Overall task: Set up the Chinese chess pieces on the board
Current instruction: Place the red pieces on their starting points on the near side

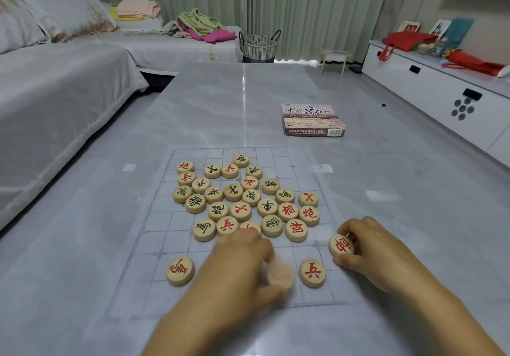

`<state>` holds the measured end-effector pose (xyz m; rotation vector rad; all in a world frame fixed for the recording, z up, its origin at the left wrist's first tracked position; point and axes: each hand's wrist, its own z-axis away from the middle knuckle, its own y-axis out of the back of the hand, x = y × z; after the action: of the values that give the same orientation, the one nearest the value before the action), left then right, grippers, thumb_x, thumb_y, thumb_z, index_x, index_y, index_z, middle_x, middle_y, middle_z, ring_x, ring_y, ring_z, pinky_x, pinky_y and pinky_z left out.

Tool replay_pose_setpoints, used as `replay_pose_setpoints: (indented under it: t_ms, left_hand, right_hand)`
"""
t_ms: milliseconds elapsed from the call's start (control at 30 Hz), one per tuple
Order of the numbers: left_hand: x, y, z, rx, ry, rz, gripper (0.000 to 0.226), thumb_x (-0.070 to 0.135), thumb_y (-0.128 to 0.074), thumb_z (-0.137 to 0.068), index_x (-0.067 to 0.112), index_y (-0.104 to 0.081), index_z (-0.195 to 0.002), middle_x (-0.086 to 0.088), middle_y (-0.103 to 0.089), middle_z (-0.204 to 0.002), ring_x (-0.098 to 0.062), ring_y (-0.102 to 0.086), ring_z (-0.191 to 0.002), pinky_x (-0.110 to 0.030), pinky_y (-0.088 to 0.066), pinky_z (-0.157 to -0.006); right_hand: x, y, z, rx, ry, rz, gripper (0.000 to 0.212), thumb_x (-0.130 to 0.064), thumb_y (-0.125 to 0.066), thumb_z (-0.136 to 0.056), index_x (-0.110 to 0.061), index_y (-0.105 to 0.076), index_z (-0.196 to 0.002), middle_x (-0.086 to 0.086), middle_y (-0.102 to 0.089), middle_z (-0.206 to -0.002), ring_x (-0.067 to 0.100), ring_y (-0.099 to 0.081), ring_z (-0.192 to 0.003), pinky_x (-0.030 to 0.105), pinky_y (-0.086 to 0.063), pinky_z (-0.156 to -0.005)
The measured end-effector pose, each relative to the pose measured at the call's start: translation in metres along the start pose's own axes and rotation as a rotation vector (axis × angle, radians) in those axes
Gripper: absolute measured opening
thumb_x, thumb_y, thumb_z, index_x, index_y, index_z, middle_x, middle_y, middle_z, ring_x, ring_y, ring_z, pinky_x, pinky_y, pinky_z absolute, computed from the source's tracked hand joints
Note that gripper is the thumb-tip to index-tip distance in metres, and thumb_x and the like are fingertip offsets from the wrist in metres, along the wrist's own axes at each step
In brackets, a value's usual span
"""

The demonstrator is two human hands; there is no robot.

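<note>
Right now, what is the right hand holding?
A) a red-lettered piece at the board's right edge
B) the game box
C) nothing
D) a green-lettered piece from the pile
A: the right hand pinches a red-lettered piece at the right edge of the board, while the box lies untouched farther back.

Pieces [241,211]: pale wood, red or green characters
Board [309,179]: translucent, grey grid lines
Table [220,101]: grey marble pattern
</note>
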<state>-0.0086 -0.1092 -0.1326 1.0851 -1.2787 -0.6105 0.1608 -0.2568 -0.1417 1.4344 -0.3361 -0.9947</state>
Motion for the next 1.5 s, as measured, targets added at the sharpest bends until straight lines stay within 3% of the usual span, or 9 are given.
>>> replay_pose_setpoints:
  t_ms: [167,267,400,567,900,1067,1300,1400,1500]
  left_hand:
    - [0.026,-0.032,-0.007,-0.065,0.035,-0.101,0.054,0.052,-0.061,-0.077,0.022,-0.047,-0.120,0.004,-0.045,-0.118,-0.017,-0.036,-0.113,-0.028,-0.026,-0.095]
    - [0.006,-0.022,-0.012,0.112,0.085,-0.046,0.050,0.051,-0.060,-0.079,0.027,-0.048,-0.121,0.008,-0.046,-0.117,-0.012,-0.038,-0.113,-0.023,-0.028,-0.091]
    - [-0.028,-0.018,-0.025,0.375,0.166,-0.077,0.043,0.047,-0.051,-0.083,0.023,-0.056,-0.119,0.004,-0.053,-0.115,-0.018,-0.043,-0.111,-0.025,-0.028,-0.085]
    - [-0.033,-0.027,-0.037,0.249,0.231,-0.239,0.052,0.044,-0.049,-0.088,0.026,-0.038,-0.135,0.003,-0.042,-0.130,-0.018,-0.034,-0.120,-0.028,-0.029,-0.097]
    - [-0.016,-0.024,-0.032,0.283,0.138,-0.057,0.033,0.038,-0.054,-0.086,0.029,-0.049,-0.118,0.011,-0.046,-0.116,-0.009,-0.035,-0.108,-0.020,-0.024,-0.086]
    - [0.006,-0.035,-0.022,0.117,0.062,-0.081,0.029,0.036,-0.052,-0.085,0.027,-0.044,-0.112,0.009,-0.044,-0.115,-0.012,-0.034,-0.105,-0.024,-0.026,-0.087]
    - [0.000,-0.019,-0.016,0.004,0.049,0.075,0.043,0.039,-0.064,-0.079,0.032,-0.047,-0.118,0.019,-0.040,-0.105,-0.006,-0.035,-0.107,-0.020,-0.029,-0.088]
    - [-0.021,-0.001,-0.013,0.080,0.129,0.077,0.028,0.037,-0.066,-0.078,0.036,-0.051,-0.103,0.024,-0.038,-0.088,-0.005,-0.038,-0.097,-0.018,-0.035,-0.082]
    - [-0.032,0.009,-0.009,-0.054,0.201,0.008,0.034,0.042,-0.072,-0.071,0.039,-0.050,-0.096,0.019,-0.044,-0.092,-0.007,-0.041,-0.096,-0.021,-0.040,-0.082]
  right_hand:
    - [-0.012,-0.009,-0.004,0.194,0.148,-0.088,0.038,-0.040,-0.057,-0.087,-0.031,-0.050,-0.122,-0.009,-0.044,-0.119,0.011,-0.047,-0.113,0.024,-0.041,-0.090]
    - [-0.031,-0.019,-0.011,0.185,0.290,-0.032,0.039,-0.038,-0.056,-0.088,-0.027,-0.052,-0.124,-0.005,-0.046,-0.119,0.015,-0.044,-0.116,0.025,-0.037,-0.090]
    - [-0.042,-0.024,-0.021,0.169,0.258,0.023,0.042,-0.041,-0.057,-0.086,-0.024,-0.049,-0.123,-0.003,-0.045,-0.122,0.017,-0.042,-0.115,0.027,-0.038,-0.088]
    - [-0.041,-0.023,-0.022,0.166,0.226,-0.030,0.032,-0.037,-0.057,-0.085,-0.022,-0.048,-0.111,-0.005,-0.045,-0.111,0.014,-0.046,-0.103,0.022,-0.035,-0.078]
    - [0.008,0.002,-0.016,0.136,-0.052,-0.163,0.026,-0.035,-0.065,-0.081,-0.026,-0.046,-0.097,-0.006,-0.049,-0.101,0.013,-0.051,-0.088,0.026,-0.041,-0.069]
    - [0.010,-0.003,-0.024,0.163,-0.040,-0.305,0.028,-0.034,-0.068,-0.080,-0.026,-0.048,-0.098,-0.005,-0.047,-0.098,0.006,-0.048,-0.075,0.019,-0.036,-0.060]
    - [0.006,-0.008,-0.037,0.085,-0.070,-0.283,0.034,-0.044,-0.065,-0.080,-0.026,-0.048,-0.104,-0.003,-0.045,-0.108,0.014,-0.052,-0.097,0.029,-0.046,-0.082]
    - [0.000,-0.011,-0.039,0.180,-0.016,-0.250,0.045,-0.048,-0.059,-0.083,-0.026,-0.049,-0.121,0.000,-0.044,-0.121,0.019,-0.047,-0.115,0.036,-0.044,-0.095]
    - [-0.015,-0.016,-0.044,0.215,0.061,-0.143,0.044,-0.048,-0.058,-0.084,-0.027,-0.052,-0.122,-0.002,-0.048,-0.121,0.019,-0.046,-0.116,0.035,-0.039,-0.099]
